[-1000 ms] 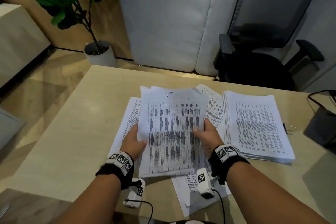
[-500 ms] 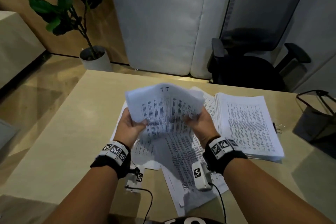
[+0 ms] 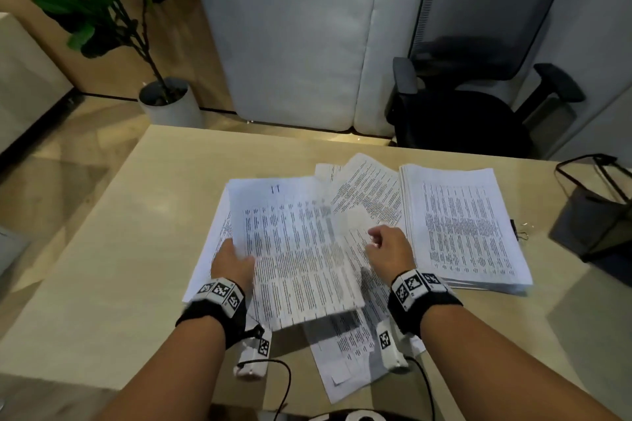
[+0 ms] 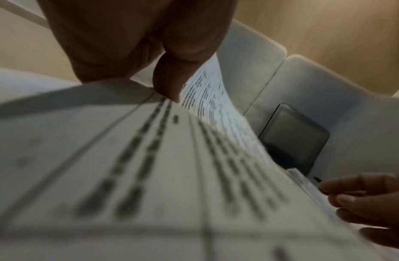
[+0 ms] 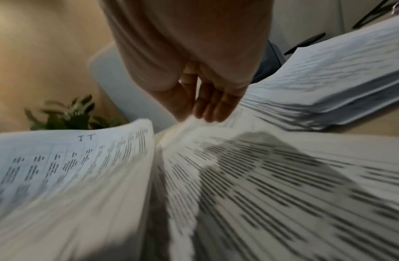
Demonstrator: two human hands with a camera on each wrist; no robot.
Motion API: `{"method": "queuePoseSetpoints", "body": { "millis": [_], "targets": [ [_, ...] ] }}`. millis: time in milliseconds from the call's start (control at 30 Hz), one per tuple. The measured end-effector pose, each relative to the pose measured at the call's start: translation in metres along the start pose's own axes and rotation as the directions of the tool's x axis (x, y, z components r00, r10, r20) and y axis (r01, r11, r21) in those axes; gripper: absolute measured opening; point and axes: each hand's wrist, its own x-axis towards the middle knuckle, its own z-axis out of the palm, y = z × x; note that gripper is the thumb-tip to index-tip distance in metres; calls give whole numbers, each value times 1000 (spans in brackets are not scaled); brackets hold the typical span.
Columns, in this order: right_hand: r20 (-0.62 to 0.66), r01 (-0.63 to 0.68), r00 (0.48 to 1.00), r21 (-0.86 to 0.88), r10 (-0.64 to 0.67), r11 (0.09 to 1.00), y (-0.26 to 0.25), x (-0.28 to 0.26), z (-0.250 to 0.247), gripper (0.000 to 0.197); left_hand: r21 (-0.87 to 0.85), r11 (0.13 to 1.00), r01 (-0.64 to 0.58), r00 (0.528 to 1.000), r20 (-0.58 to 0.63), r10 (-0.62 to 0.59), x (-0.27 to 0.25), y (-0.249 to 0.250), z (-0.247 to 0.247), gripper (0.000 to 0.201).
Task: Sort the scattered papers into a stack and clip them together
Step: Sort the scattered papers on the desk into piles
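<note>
My left hand [image 3: 236, 260] grips the left edge of a bundle of printed sheets marked "IT" [image 3: 297, 249], held tilted just above the desk. In the left wrist view its thumb [image 4: 169, 84] presses on the top sheet [image 4: 149, 176]. My right hand [image 3: 383, 246] is off the bundle, just to its right. Its straight fingers [image 5: 207, 111] touch the loose sheets [image 5: 272, 176] lying underneath. More loose sheets [image 3: 355, 359] stick out toward me and fan out behind [image 3: 366, 184]. A thick squared stack [image 3: 461, 229] lies to the right, with a black binder clip [image 3: 519, 233] by its right edge.
The pale wooden desk [image 3: 119, 249] has bare surface on the left. A dark wire-framed bag [image 3: 598, 215] sits at the right edge. Beyond the desk stand a black office chair [image 3: 472, 106], a grey padded panel [image 3: 290, 27] and a potted plant [image 3: 167, 102].
Both hands held the "IT" bundle and lifted it, bending it. Now it is lower and flatter, and my right hand has let go and moved onto the loose sheets to the right.
</note>
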Motion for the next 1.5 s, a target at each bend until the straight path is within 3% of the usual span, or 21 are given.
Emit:
{"method": "queuePoseSetpoints", "body": {
  "millis": [133, 233, 300, 367, 433, 500, 567, 633, 767, 867, 967, 1067, 1133, 1200, 1267, 1367, 1500],
  "targets": [
    [110, -41, 989, -422, 96, 906, 22, -11, 11, 78, 152, 985, 81, 994, 62, -91, -3, -25, 7, 30],
    [139, -80, 977, -467, 162, 881, 18, -14, 16, 92, 191, 978, 78, 994, 61, -91, -3, -30, 10, 30],
    [150, -148, 960, -443, 236, 884, 15, -9, 18, 89, 200, 977, 78, 993, 67, -93, -1, -31, 10, 34],
    [171, -157, 953, -421, 248, 893, 16, -5, 18, 66, 204, 975, 84, 991, 88, -103, 3, -33, 10, 35],
    [200, -130, 960, -297, 195, 946, 14, -3, 16, 35, 194, 976, 98, 988, 99, -119, 3, -30, 7, 34],
    [149, -116, 980, -87, 128, 989, 11, -1, 13, 19, 144, 980, 136, 985, 84, -149, 4, -28, 3, 27],
    [42, -127, 992, 130, 123, 983, 7, 5, 7, 16, 60, 980, 192, 980, 45, -195, 7, -27, -2, 25],
    [24, -109, 994, 296, 107, 949, -1, 9, -1, 15, -35, 973, 226, 973, 42, -225, 13, -31, -4, 36],
    [182, -105, 983, 559, 1, 823, -19, 9, -9, 17, -335, 895, 294, 942, 260, -213, 19, -31, -2, 44],
    [244, -101, 968, 609, -64, 786, -23, 8, 2, 18, -332, 908, 255, 935, 325, -143, 17, -25, 4, 35],
    [183, -44, 982, 484, -52, 874, -19, 7, 9, 16, -216, 966, 139, 968, 233, -88, 10, -22, 7, 30],
    [44, -58, 998, 62, 55, 996, -1, 7, 9, 23, 29, 997, 69, 992, 109, -72, 6, -25, 4, 36],
    [90, -107, 987, -230, 131, 967, 11, 1, 10, 43, 133, 989, 69, 989, 120, -85, 6, -28, 3, 40],
    [161, -64, 976, -425, 144, 903, 17, -10, 16, 60, 170, 983, 76, 983, 153, -102, 4, -33, 4, 41],
    [156, -32, 980, -483, 122, 875, 19, -17, 23, 70, 165, 984, 72, 983, 157, -99, 4, -36, 6, 36],
    [149, -81, 977, -413, 155, 907, 24, -13, 29, 79, 126, 986, 107, 979, 158, -127, 7, -39, 6, 31],
    [125, -161, 972, -275, 201, 948, 28, -9, 23, 65, -158, 958, 242, 963, 162, -216, 5, -44, 8, 37]
  ]
}}
